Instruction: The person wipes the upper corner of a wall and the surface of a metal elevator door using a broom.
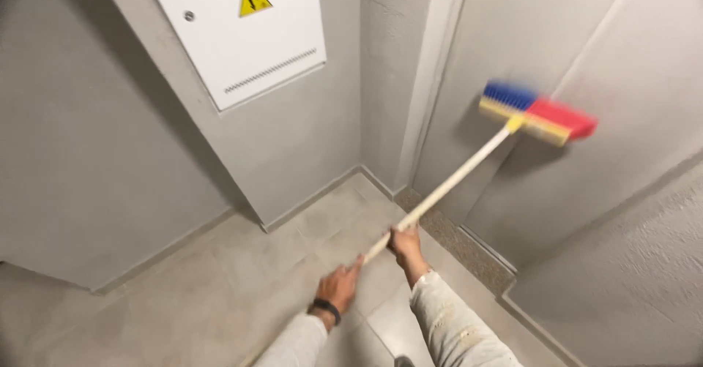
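fingers [401, 237] of both hands wrapped round a pale broom handle [447, 184], right hand [406, 246] ahead, left hand [338, 286] at its end, blue-and-red brush head [538, 114] against the grey door [512, 52]

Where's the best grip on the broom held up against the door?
Grip the pale handle at its lower end, from above, as the right hand and left hand do. The stick slants up to the bristle head, which is too wide for fingers.

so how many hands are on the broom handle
2: the right hand grips the broom handle higher up, and the left hand holds it lower down, nearer the person.
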